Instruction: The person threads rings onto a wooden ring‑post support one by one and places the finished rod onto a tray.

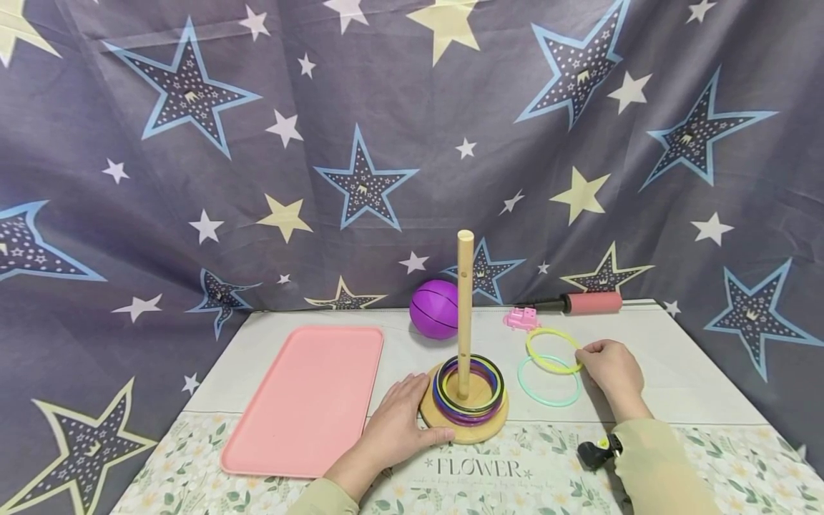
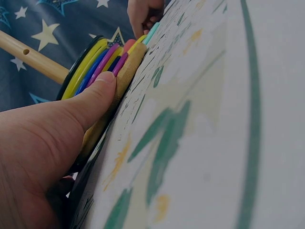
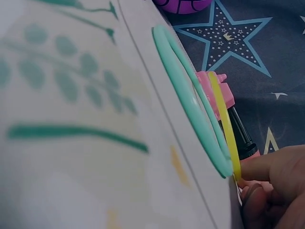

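So the round wooden base [image 1: 463, 422] of the ring-stacking toy is being steadied by the left hand [image 1: 399, 422], fingers laid fairly flat with the thumb pressed against the base edge, nothing gripped. A stack of coloured plastic rings [image 1: 468, 390] is already sitting around the upright wooden peg [image 1: 465, 315]. Over on the right, the thin yellow plastic ring [image 1: 553, 350] is being pinched at its near edge by the right hand [image 1: 611, 368], fingertips closed on it. It's overlapping the mint-green plastic ring [image 1: 549, 380], both lying flat on the white table [image 1: 676, 372] just beside the base.

Looks like the pick-up step for the yellow ring. Next it would probably need to be lifted clear of the green one, carried above the peg top and lined up before being dropped.

A pink tray [image 1: 309, 397], purple ball [image 1: 433, 308], small pink toy [image 1: 521, 317] and pump [image 1: 579, 303] are left untouched.
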The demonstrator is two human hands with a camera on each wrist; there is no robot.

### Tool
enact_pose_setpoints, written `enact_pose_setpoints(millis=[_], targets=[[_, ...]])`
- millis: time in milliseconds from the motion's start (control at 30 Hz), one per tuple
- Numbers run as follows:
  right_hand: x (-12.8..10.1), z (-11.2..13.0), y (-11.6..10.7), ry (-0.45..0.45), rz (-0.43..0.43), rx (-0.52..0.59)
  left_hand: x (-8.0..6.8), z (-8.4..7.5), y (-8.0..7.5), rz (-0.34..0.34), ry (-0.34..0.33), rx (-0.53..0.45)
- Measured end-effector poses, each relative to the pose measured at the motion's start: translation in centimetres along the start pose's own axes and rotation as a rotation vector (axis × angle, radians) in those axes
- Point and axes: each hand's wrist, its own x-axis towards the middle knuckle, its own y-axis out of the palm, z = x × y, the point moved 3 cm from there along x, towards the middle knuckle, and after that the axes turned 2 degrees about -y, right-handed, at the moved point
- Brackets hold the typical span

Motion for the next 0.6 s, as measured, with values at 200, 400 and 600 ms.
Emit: enact_pose_setpoints(millis=[200, 400, 600], targets=[[-0.17, 0.15, -0.07, -0.008, -0.021, -0.006, -0.1, -0.18, -0.16, -0.001, 0.004, -0.004], [-0.25, 0.0, 0.06, -0.005, -0.031, 0.008, -0.08, -0.14, -0.16, 0.0, 0.003, -0.004], [-0.39, -0.62, 0.16, 0.003, -0.039, 0.059, -0.13, -0.15, -0.13, 0.003, 0.005, -0.007]])
